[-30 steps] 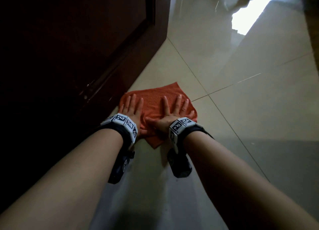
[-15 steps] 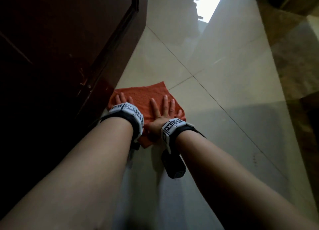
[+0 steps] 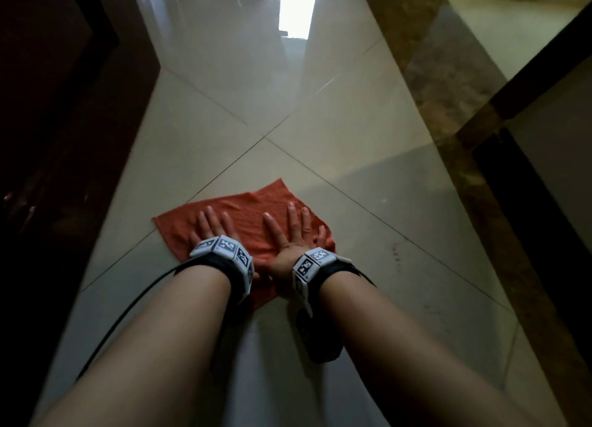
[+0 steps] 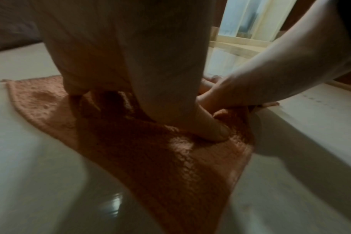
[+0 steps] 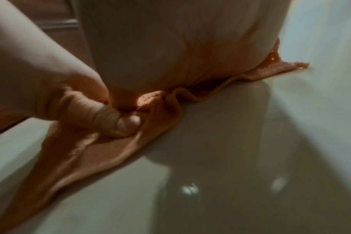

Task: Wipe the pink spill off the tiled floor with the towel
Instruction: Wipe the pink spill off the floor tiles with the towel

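Note:
An orange towel lies flat on the glossy beige tiled floor, across a grout line. Both hands press on it with straight, spread fingers: my left hand on its left half, my right hand on its right half, thumbs close together. A few small pink spots dot the tile just right of the towel. In the left wrist view my left thumb pushes into the towel. The right wrist view shows the towel wrinkled under the palms.
A dark wooden door stands along the left. A brown marble strip and a dark edge run along the right. A black cable trails from my left wrist. Window glare reflects on the tiles far ahead.
Both hands have slid the towel to the right, away from the door and out onto the tiles. The pink spots have come into view at its right.

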The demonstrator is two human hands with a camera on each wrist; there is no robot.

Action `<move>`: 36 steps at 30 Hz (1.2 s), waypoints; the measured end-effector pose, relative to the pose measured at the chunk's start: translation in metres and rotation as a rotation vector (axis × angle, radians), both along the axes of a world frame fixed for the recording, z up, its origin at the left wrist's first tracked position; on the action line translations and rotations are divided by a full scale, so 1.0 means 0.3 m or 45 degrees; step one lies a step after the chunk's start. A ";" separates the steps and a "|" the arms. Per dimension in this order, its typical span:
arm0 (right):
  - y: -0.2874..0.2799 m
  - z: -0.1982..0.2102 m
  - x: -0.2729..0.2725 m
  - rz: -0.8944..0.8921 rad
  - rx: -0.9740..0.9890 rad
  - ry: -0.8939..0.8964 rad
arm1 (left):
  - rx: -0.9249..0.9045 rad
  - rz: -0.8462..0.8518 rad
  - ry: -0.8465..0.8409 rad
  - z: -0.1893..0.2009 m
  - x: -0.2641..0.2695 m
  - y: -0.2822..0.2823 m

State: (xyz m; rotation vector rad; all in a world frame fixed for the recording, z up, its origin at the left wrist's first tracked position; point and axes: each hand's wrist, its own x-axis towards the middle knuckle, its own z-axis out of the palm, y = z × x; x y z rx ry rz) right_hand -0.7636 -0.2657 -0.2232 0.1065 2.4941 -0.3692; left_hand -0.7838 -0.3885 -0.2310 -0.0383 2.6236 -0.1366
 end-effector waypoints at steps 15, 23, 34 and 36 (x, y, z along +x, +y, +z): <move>0.724 -0.020 0.269 -0.452 0.113 0.006 | 0.200 -0.558 0.038 -0.022 0.117 0.712; 1.006 -0.010 0.398 -0.666 0.130 -0.007 | 0.280 -0.779 0.016 -0.036 0.185 1.010; 1.085 -0.013 0.515 -0.865 0.201 0.051 | 0.345 -0.928 -0.016 -0.034 0.272 1.127; 1.054 -0.030 0.496 -0.944 0.175 0.058 | 0.338 -0.968 -0.028 -0.028 0.265 1.104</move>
